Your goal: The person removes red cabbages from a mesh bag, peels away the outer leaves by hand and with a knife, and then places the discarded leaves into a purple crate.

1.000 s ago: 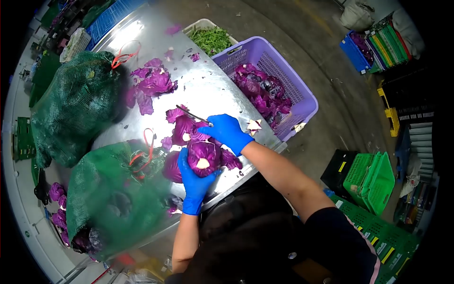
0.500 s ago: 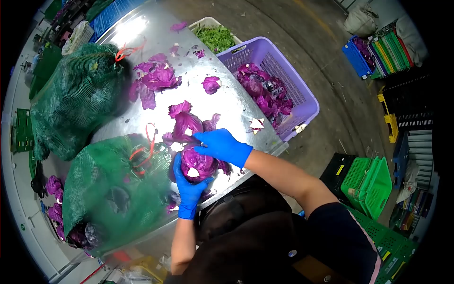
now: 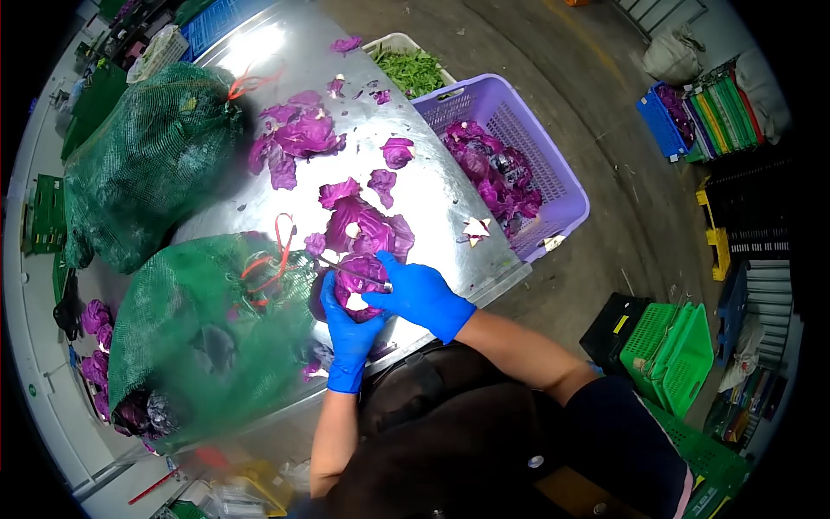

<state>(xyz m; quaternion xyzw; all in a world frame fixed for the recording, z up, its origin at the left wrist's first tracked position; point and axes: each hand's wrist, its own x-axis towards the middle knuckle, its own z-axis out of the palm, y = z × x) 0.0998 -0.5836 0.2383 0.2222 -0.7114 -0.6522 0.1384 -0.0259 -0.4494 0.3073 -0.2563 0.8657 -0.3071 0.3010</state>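
In the head view a red cabbage head (image 3: pixel 367 265) with a white cut stem sits at the table's near edge. My left hand (image 3: pixel 350 336), in a blue glove, is wrapped round its left and near side. My right hand (image 3: pixel 422 298), gloved in blue too, grips a knife (image 3: pixel 346 272) whose thin blade lies across the top of the head, pointing left. The handle is mostly hidden in my fingers. Just beyond the head are loose purple leaves (image 3: pixel 359 223). Left of my left hand lies an opened green mesh bag (image 3: pixel 207 320) with a red tie.
A metal table (image 3: pixel 441 195) carries more leaves (image 3: pixel 303 137), a white stem piece (image 3: pixel 475 229) and a full green mesh bag (image 3: pixel 156 164). Against its right edge stands a purple crate (image 3: pixel 566 186) with cabbage leaves, beside a crate of greens (image 3: pixel 408 71). Green crates (image 3: pixel 661 350) stand on the floor.
The knife blade now shows across the cabbage head, held in my right hand, which has shifted slightly down and right. Another leaf piece lies apart beyond the head. My left hand still holds the head.
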